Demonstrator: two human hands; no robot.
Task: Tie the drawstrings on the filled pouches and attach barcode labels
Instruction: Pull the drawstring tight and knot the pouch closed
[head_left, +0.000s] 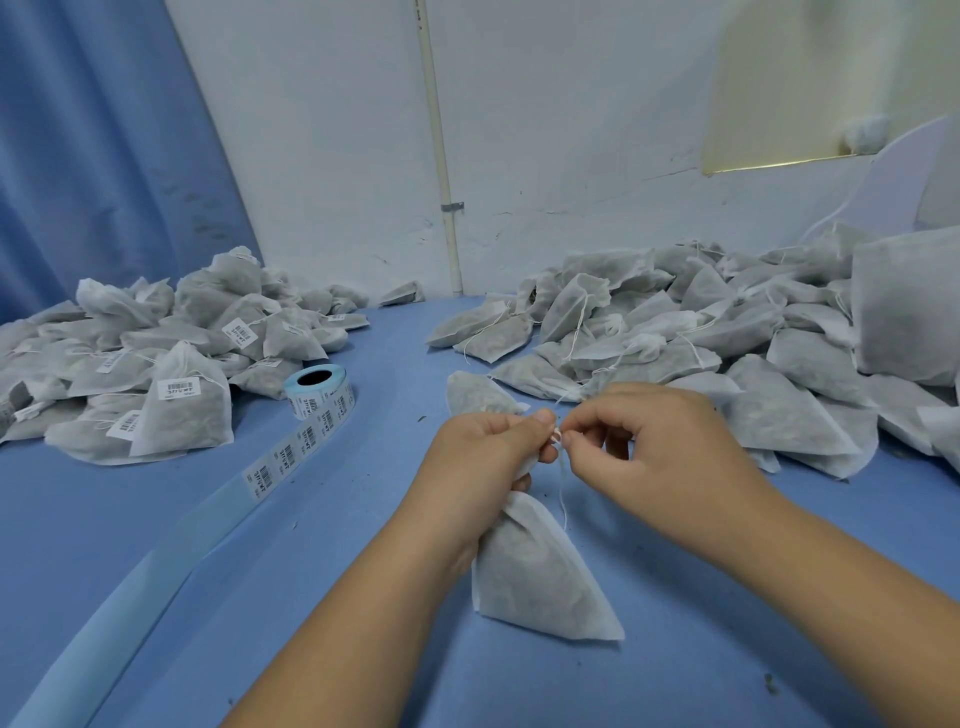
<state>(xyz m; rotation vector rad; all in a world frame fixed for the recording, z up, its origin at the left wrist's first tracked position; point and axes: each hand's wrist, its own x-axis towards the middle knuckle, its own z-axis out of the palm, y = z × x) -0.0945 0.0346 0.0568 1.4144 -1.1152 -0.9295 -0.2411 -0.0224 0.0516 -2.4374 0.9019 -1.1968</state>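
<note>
Pouch (535, 577), white and filled, stands tilted on the blue surface (363, 478); left hand (483, 462) grips its gathered neck; right hand (654, 441) pinches the drawstring (562, 499) just beside the left thumb, a loose end hanging down; labelled pouches (156, 364) lie heaped at far left, unlabelled pouches (727, 322) at right; barcode label roll (319, 392) sits between, its strip (270, 467) trailing toward the person
</note>
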